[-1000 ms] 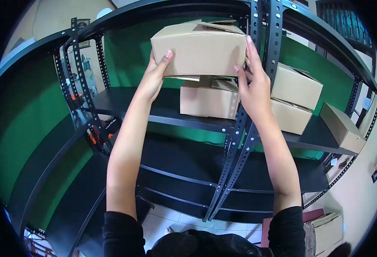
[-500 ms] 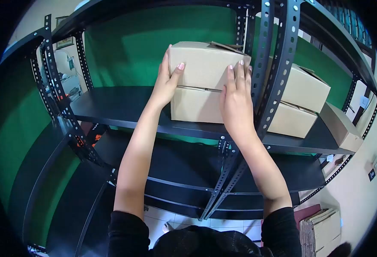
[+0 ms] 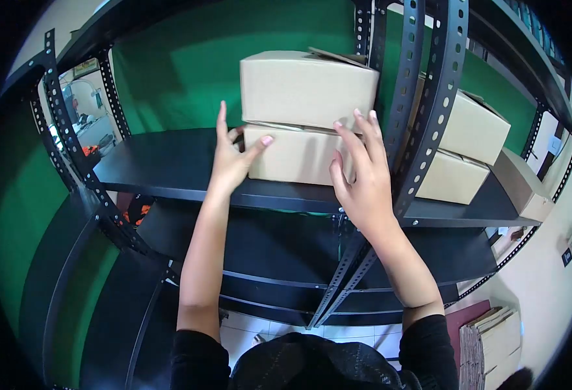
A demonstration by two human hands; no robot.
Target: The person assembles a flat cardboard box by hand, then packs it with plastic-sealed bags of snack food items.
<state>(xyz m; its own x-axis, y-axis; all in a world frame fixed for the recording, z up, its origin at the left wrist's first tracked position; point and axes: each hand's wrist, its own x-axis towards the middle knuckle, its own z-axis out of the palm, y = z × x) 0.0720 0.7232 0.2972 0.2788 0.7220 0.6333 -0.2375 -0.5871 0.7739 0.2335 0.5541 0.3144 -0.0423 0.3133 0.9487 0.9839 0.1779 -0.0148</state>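
Two light-brown cardboard boxes stand stacked on the black shelf [image 3: 162,156], the upper box [image 3: 305,91] squarely over the lower box [image 3: 292,153]. A flap sticks up a little at the upper box's back right. At the lower box's left end is my left hand [image 3: 233,159], fingers spread, thumb over the front face near the top corner. My right hand [image 3: 367,172] is in front of the stack's right end, fingers apart and fingertips around the seam between the boxes. Neither hand is wrapped round a box.
A perforated black post [image 3: 429,110] rises just right of my right hand. Beyond it stand another stacked pair of boxes [image 3: 471,127] and a single box [image 3: 523,185]. Green backing [image 3: 175,78] covers the shelf's rear. Flattened cardboard [image 3: 494,344] leans low at the right.
Both hands have slid down from the upper box's sides to about the lower box's level, and their fingers have spread. The view has shifted slightly; the stack stays on the shelf.
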